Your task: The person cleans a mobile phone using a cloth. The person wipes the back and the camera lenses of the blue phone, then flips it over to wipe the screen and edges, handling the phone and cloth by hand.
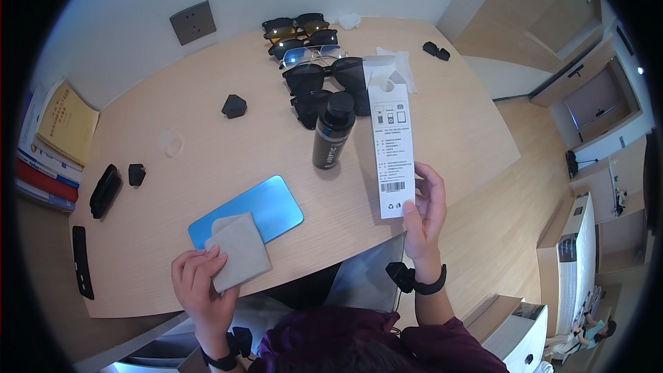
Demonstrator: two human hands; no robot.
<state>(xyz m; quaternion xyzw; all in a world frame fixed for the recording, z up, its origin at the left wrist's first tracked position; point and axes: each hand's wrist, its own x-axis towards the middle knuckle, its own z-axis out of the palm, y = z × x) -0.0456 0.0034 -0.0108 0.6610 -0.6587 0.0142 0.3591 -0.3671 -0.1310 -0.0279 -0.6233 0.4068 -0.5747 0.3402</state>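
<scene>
My left hand [206,287] is closed on the edge of a folded grey cloth [243,254]. The cloth overlaps the near part of a blue phone-shaped slab [276,208] lying on the table. My right hand [427,220] grips the lower end of a tall, narrow white box [392,145], its thumb on the front face and its fingers round the right side. The box's top flap stands raised; its inside is hidden. Just left of the box stands a black capped bottle [330,139], upright and touched by neither hand.
Several pairs of glasses [309,77] are lined up behind the bottle. White tissue [402,72] lies behind the box. Small black pieces [234,106] and a black case [106,190] sit at the left. Books [65,124] stand at the left edge of the wooden table [173,193].
</scene>
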